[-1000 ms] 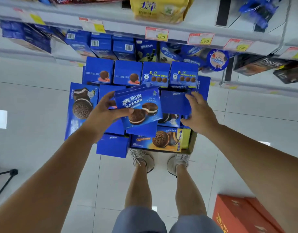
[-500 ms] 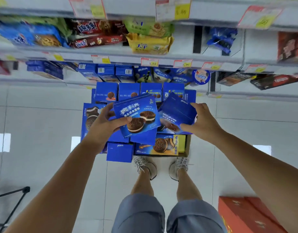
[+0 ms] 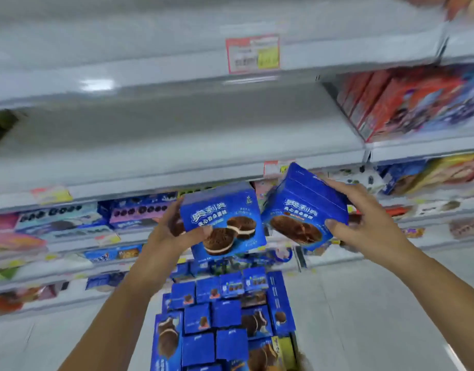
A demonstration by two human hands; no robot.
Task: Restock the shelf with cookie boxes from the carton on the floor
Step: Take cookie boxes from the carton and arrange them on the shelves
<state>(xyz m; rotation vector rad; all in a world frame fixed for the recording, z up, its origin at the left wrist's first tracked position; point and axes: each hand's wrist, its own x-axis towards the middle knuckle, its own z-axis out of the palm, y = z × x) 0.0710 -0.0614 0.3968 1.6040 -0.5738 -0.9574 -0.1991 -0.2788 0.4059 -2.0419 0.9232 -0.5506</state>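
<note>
Boxes fill both hands, blue ones printed with dark sandwich cookies and white cream. The left hand [image 3: 171, 234] is clamped on one cookie box [image 3: 225, 220], its printed face toward the camera, thumb across the lower corner. The right hand [image 3: 364, 226] grips a second cookie box [image 3: 305, 210], tilted with a top corner raised, just beside the first. Both are held up in front of the shelves, below a bare grey shelf [image 3: 177, 135] with a red price tag [image 3: 253, 53] above. Red packs [image 3: 407, 103] stand on the shelf to the right. Down on the floor, more blue boxes crowd the carton [image 3: 225, 322].
</note>
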